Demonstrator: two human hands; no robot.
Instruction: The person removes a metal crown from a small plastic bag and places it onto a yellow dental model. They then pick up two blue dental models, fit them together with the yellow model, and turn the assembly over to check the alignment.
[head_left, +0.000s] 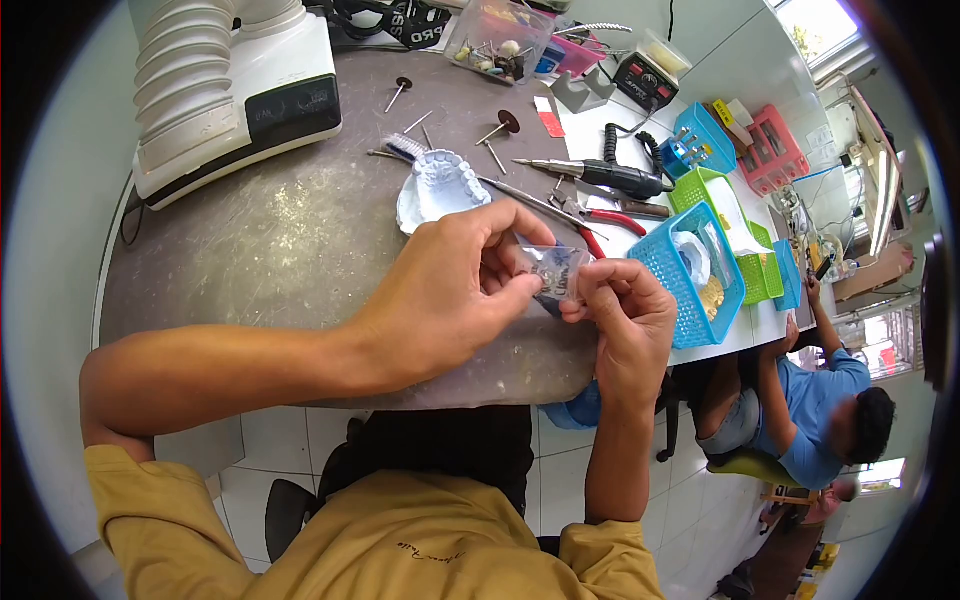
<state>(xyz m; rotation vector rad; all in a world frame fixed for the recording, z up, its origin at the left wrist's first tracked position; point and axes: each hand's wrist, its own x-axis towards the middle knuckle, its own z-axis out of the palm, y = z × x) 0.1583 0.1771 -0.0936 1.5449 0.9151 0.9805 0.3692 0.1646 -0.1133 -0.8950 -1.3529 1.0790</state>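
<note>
Between my two hands is a small clear plastic bag [562,266] with dark handwriting on it. My left hand [450,285] pinches its left side with thumb and fingers. On the bag's right edge, the fingertips of my right hand [628,310] are closed. What the bag contains is too small to make out. Just beyond my left hand lies a pale dental cast [440,188] with a row of teeth, and a small brush [405,148] rests behind it. Red-handled pliers [595,240] lie beyond the bag.
A handpiece [590,175] with a coiled cord lies at the back right, near its control box [645,80]. Blue baskets [690,280] line the right side. A white machine with a hose [240,110] stands at left. Loose burs [500,125] are scattered behind. A co-worker [800,400] sits at right.
</note>
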